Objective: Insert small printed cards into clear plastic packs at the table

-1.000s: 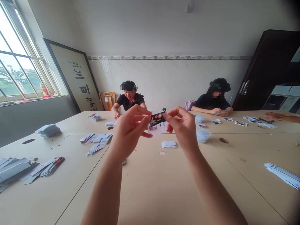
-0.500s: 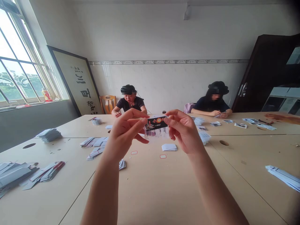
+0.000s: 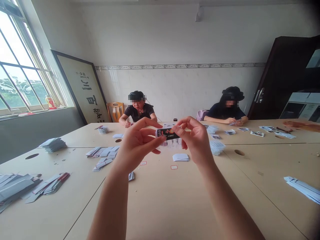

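Observation:
Between my hands, above the table, is a small clear packet of fish hooks (image 3: 172,144). Dark hook shapes show through its lower part. A black printed card (image 3: 170,135) with orange and white lettering lies across its top. My left hand (image 3: 133,141) is closed on the packet's left side, with the thumb along the card's lower edge. At the upper right, my right hand (image 3: 198,140) pinches the card between thumb and fingers. Their fingertips hide both ends of the card. Below the packet lies a small stack of white cards (image 3: 181,157).
Paper cards (image 3: 51,144) stand stacked at left, and more card piles (image 3: 17,186) lie nearer. Clear packets (image 3: 217,147) are heaped right of my hands. Two people (image 3: 138,111) sit across the table (image 3: 170,206), their hands near its far edge. White strips (image 3: 303,190) lie far right.
My left thumb has slid right along the card's lower edge. The card now shows as a narrower band, tilted differently. My right fingers have shifted left over its upper corner.

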The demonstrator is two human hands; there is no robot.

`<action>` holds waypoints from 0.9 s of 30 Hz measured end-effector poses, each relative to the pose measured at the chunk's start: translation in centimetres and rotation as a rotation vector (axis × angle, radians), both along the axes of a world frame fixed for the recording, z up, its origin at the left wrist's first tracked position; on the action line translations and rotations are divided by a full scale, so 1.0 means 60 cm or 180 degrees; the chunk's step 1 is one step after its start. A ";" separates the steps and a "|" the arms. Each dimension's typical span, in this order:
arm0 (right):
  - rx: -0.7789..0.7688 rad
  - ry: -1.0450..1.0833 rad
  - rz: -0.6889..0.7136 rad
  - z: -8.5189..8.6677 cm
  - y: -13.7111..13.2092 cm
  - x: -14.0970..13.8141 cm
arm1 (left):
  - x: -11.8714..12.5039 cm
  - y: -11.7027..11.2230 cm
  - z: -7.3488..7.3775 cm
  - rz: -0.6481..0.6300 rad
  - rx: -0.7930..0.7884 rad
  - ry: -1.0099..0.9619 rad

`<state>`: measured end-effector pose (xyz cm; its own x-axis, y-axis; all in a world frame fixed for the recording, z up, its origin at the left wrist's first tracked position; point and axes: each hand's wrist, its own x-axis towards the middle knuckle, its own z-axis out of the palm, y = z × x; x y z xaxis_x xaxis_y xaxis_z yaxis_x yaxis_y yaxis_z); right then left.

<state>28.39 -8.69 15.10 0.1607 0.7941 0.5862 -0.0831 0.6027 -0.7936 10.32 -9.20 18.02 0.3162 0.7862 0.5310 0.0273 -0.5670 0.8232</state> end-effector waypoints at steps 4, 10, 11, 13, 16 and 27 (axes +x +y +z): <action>-0.0008 -0.0091 -0.0244 0.000 -0.006 -0.004 | 0.003 0.002 -0.002 0.0019 0.0069 0.0127; 0.0025 -0.0115 -0.0164 0.000 -0.003 -0.001 | 0.003 0.007 -0.006 0.0149 0.0189 0.0041; 0.0069 -0.0123 -0.0133 0.000 -0.002 0.000 | 0.003 0.008 -0.006 0.0171 0.0216 0.0023; 0.0148 -0.0127 -0.0069 -0.002 -0.001 -0.001 | 0.006 0.009 -0.007 0.0267 0.0271 0.0007; 0.0192 -0.0096 0.0012 -0.004 -0.002 -0.005 | 0.016 0.008 -0.010 0.0610 0.0417 -0.0003; 0.0174 -0.0141 0.0208 -0.004 0.000 -0.007 | 0.011 0.020 -0.011 0.0462 0.0409 -0.0237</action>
<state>27.98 -8.66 14.85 0.0824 0.7687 0.6343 -0.0892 0.6396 -0.7635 10.96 -8.00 17.36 0.1606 0.7449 0.6476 0.0581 -0.6621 0.7472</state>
